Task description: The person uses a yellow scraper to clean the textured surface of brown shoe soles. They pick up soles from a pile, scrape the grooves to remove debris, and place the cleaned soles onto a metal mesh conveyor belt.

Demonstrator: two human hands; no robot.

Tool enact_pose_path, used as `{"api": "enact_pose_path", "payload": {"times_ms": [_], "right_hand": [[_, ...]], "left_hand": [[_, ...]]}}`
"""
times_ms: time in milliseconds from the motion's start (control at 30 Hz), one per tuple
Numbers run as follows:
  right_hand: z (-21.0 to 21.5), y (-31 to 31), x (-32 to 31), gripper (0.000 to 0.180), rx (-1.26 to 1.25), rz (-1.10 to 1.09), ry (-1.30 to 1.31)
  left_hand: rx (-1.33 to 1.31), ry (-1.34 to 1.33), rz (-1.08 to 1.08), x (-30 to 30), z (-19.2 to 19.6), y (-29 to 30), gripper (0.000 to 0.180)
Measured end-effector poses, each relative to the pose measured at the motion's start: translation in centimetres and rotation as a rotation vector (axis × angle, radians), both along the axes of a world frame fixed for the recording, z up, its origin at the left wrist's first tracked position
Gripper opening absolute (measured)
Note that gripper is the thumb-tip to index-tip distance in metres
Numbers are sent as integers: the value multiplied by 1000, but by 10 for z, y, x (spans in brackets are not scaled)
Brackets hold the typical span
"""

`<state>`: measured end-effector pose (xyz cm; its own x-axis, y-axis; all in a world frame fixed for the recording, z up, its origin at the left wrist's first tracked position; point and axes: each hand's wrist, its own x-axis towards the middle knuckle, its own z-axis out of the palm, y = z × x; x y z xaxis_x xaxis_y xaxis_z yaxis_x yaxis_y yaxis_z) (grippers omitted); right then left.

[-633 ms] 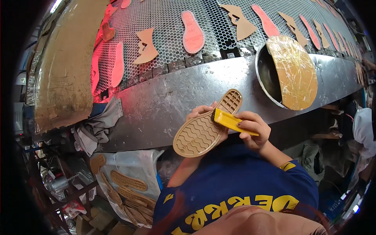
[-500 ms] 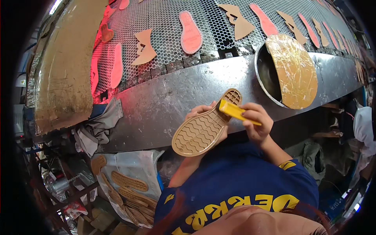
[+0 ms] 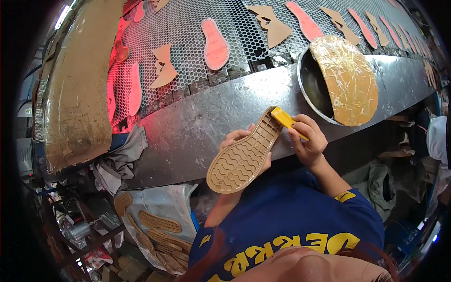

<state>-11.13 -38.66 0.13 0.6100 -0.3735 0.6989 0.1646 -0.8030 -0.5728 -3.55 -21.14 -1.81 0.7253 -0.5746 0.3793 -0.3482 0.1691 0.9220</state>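
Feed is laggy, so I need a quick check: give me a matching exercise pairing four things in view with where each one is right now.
1. tan shoe sole
2. yellow tool
3. pink insole
4. grey rag

A. on the perforated belt
B. in the right hand
C. in the left hand
D. at the left end of the metal ledge

Pairs: 1-C, 2-B, 3-A, 4-D

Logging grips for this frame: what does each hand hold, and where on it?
Left hand holds the tan sole from behind, around its middle. Right hand grips the yellow tool by its rear end, front end at the sole's heel.
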Motion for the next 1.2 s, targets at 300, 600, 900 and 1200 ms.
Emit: {"api": "enact_pose_path", "payload": {"times_ms": [300,600,900,1200], "right_hand": [[14,5,-19,22,29,119,-36],[17,30,-14,29,-16,290,-29],[31,64,-7,32,-6,437,-27],[36,74,-2,31,-4,520,-45]], "left_hand": [[145,51,-37,-1,-2,5,81],[39,117,100,-9,13,-8,55],[-354,346,-65,-5,-9,-3,71],[-122,185,53,-2,7,1,76]]}}
